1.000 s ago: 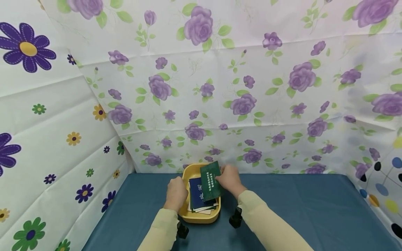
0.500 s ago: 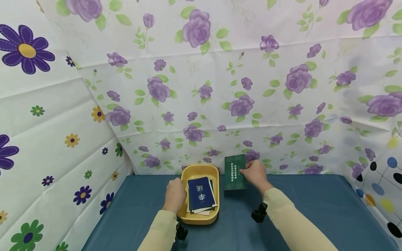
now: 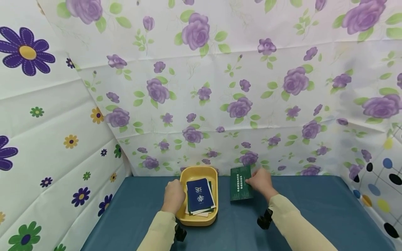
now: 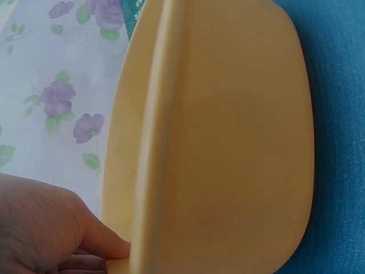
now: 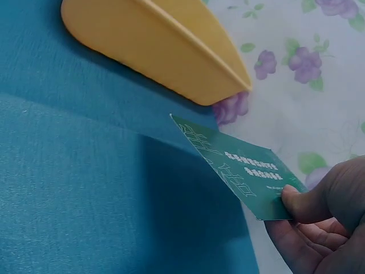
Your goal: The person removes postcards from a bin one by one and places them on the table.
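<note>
My right hand (image 3: 262,182) pinches a green card (image 3: 240,184) with white printed characters by its right edge, thumb on top. In the right wrist view the card (image 5: 234,165) is tilted above the blue tabletop and casts a shadow on it. My left hand (image 3: 173,196) grips the left rim of a yellow plastic basin (image 3: 197,222); in the left wrist view the thumb (image 4: 108,242) lies at the rim, the other fingers mostly hidden. Inside the basin lies a small stack of cards, a dark blue card (image 3: 201,194) with white characters on top.
A blue cloth (image 3: 301,209) covers the table. Behind it rises a white sheet (image 3: 176,146) with purple roses, and a daisy-patterned sheet (image 3: 56,153) stands at the left. A dotted sheet (image 3: 383,188) borders the right side.
My right hand has carried the green card from over the basin to the right, then lowered it toward the table. The left hand stays at the basin's rim.
</note>
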`<move>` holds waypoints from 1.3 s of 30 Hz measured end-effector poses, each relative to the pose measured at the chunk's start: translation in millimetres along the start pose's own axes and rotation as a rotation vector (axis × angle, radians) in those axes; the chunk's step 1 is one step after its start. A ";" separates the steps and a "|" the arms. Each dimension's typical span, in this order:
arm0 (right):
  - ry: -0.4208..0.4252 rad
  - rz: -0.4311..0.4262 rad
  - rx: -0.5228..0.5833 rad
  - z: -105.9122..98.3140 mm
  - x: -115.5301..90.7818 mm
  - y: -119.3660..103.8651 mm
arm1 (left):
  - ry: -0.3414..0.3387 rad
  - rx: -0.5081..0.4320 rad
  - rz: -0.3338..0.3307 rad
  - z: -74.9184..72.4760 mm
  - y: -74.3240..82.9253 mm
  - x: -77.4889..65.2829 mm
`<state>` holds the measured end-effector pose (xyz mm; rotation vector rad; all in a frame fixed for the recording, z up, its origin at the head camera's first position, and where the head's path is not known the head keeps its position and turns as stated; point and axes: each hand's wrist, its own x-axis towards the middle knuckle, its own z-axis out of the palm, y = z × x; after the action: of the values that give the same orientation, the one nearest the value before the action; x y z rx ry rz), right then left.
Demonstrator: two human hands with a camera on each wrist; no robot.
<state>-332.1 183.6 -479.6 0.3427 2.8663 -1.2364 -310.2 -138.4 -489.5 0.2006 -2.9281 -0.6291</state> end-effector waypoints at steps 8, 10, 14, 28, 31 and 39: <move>-0.042 0.053 0.024 8.8 -2.1 3.5 | 0.022 0.002 0.008 2.1 -0.1 0.4; -0.047 0.074 0.020 11.2 -3.2 3.8 | 0.023 0.001 0.007 2.3 -0.1 0.3; -0.054 0.102 0.012 18.2 -4.4 5.2 | 0.022 0.001 0.007 2.0 0.1 -0.4; -0.079 0.104 -0.017 35.6 -6.7 12.5 | 0.015 0.023 -0.016 1.9 1.3 -0.3; -0.094 0.104 -0.033 35.6 -8.9 14.1 | 0.013 0.024 -0.016 2.3 1.2 -0.1; -0.124 0.111 -0.078 36.5 -14.3 15.9 | 0.005 0.027 -0.024 0.2 2.7 -1.4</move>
<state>-318.0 165.1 -515.0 0.4032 2.7408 -1.0844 -309.2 -135.6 -488.7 0.2405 -2.9344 -0.5918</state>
